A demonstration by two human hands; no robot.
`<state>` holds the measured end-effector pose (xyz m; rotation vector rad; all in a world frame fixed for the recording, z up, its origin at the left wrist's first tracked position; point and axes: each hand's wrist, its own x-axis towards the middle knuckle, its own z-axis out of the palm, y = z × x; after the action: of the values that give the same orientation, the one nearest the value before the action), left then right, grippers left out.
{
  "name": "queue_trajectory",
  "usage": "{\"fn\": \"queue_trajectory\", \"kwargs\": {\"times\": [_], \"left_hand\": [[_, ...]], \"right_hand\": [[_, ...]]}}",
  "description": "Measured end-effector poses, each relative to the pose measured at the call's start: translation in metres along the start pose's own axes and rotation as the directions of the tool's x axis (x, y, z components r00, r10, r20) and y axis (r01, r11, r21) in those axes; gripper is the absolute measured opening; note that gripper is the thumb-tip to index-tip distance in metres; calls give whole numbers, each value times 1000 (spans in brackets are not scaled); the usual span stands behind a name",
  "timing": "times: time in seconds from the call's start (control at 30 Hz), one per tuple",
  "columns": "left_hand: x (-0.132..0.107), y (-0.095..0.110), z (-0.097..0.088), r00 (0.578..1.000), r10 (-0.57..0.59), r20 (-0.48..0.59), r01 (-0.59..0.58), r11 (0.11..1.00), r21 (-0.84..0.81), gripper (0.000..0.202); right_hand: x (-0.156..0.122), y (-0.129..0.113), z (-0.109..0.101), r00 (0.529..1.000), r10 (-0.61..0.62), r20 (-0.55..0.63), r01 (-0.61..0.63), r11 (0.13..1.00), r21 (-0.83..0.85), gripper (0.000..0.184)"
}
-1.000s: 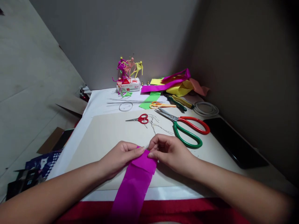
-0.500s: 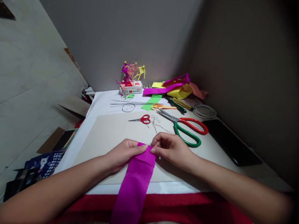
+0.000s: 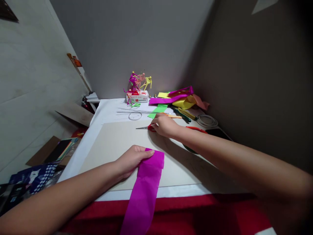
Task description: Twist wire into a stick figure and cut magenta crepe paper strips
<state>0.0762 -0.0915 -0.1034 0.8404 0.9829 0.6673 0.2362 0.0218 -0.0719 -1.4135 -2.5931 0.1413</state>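
Observation:
My left hand [image 3: 130, 160] pinches the folded top end of a magenta crepe paper strip [image 3: 146, 189] between thumb and fingers. The strip hangs down past the table's front edge. Farther forward, my right hand [image 3: 165, 125] has its fingers closed on the red handles of the small scissors [image 3: 149, 128], which lie on the board with their blades pointing left. Part of the handles is hidden by the fingers. Large scissors with red and green handles [image 3: 195, 129] are mostly covered by my right forearm.
A pale board [image 3: 117, 143] lies on the white tabletop. Behind it are thin wires with a wire coil [image 3: 135, 116], orange scissors [image 3: 176, 116], pliers [image 3: 182, 115], coloured paper strips [image 3: 184, 101], a white cable [image 3: 207, 120] and small paper figures on a box [image 3: 138, 97]. A black phone [image 3: 218, 133] lies at right.
My right hand has let go of the magenta strip and moved forward to the small scissors. My left hand still holds the strip. The view has shifted slightly.

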Motion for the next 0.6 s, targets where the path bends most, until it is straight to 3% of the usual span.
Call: {"fn": "queue_trajectory", "kwargs": {"times": [0.13, 0.3, 0.47, 0.6], "left_hand": [[1, -2, -3, 1000, 25, 14, -25, 1000, 3, 25], [1, -4, -5, 998, 43, 53, -43, 999, 7, 25], [0, -2, -4, 998, 48, 46, -48, 999, 8, 23], [0, 0, -3, 998, 45, 43, -45, 999, -5, 21]], "right_hand": [[29, -10, 8, 994, 72, 85, -65, 995, -81, 22], [38, -16, 12, 991, 108, 77, -104, 993, -52, 23], [34, 0, 20, 996, 85, 14, -86, 973, 214, 13], [28, 15, 22, 988, 113, -102, -41, 841, 540, 12]]}}
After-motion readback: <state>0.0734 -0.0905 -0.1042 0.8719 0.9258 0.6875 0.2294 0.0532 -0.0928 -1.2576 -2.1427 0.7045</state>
